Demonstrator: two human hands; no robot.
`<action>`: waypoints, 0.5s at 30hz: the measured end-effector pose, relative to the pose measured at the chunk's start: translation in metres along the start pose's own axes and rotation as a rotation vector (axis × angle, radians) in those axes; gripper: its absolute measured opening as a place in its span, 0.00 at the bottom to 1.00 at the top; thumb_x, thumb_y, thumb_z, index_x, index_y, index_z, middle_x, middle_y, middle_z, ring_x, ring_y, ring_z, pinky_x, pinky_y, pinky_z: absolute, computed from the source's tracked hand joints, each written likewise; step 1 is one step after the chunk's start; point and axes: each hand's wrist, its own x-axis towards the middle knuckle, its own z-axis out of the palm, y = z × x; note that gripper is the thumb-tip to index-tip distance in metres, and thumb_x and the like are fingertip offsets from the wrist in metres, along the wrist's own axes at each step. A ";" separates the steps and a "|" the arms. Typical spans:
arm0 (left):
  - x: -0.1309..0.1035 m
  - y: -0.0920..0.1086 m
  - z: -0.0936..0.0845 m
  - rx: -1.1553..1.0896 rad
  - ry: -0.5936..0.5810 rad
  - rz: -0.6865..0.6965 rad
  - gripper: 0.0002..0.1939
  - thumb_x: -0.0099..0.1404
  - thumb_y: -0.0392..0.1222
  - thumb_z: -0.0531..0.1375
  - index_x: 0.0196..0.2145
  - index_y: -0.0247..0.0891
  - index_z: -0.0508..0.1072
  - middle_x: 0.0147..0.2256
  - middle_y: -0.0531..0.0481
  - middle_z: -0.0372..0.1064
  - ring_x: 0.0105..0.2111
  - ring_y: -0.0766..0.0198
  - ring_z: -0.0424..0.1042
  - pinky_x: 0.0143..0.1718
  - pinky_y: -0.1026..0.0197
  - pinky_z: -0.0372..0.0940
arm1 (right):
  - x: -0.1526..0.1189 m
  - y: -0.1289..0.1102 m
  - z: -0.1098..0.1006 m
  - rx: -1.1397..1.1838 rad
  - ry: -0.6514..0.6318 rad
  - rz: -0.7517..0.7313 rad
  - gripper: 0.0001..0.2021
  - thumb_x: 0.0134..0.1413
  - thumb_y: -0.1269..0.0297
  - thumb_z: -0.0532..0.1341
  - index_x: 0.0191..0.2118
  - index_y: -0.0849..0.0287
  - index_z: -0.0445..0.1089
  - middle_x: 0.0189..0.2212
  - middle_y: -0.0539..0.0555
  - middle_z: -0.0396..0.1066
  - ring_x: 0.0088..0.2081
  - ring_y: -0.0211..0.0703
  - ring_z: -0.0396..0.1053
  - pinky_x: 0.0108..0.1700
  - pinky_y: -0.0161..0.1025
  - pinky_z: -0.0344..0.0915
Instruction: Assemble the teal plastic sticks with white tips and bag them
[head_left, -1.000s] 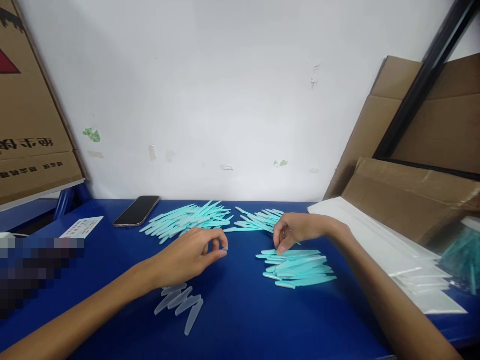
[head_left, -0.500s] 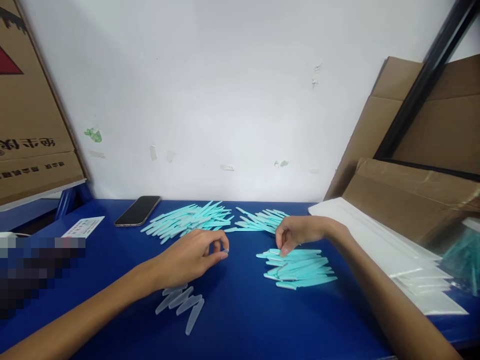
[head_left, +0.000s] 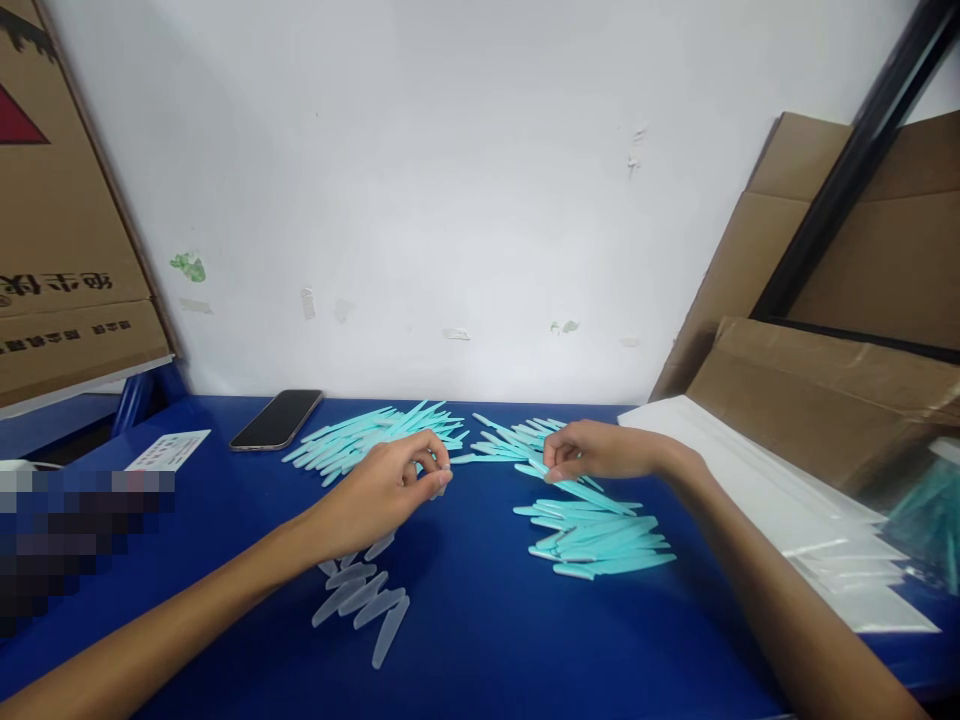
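My right hand (head_left: 589,452) is closed on one turquoise eyebrow razor (head_left: 592,495), pinched near its left end and raised just above the front pile. Below it lies that pile of turquoise razors (head_left: 607,540), roughly side by side. My left hand (head_left: 405,485) pinches a small clear plastic cap (head_left: 441,487), mostly hidden by the fingertips. Several clear caps (head_left: 367,600) lie on the blue table under my left wrist. Behind my hands are two more heaps of razors, a left one (head_left: 352,440) and a smaller right one (head_left: 510,440).
A phone (head_left: 276,420) and a printed card (head_left: 169,451) lie at the back left of the blue table (head_left: 480,620). White sleeves (head_left: 750,490) are stacked on the right, beside cardboard (head_left: 825,400) and a clear bag of turquoise pieces (head_left: 930,520). A white wall (head_left: 465,200) stands behind.
My right hand has lifted slightly back and left from the front pile, with a razor now in its fingers. My left hand has risen a little, uncovering more clear caps.
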 end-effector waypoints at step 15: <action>0.007 -0.003 -0.003 -0.344 0.094 -0.140 0.15 0.63 0.54 0.60 0.33 0.39 0.64 0.38 0.46 0.76 0.29 0.63 0.73 0.18 0.68 0.51 | 0.014 -0.049 0.028 -0.041 0.249 -0.240 0.14 0.65 0.55 0.55 0.47 0.57 0.71 0.28 0.50 0.74 0.28 0.39 0.71 0.31 0.35 0.64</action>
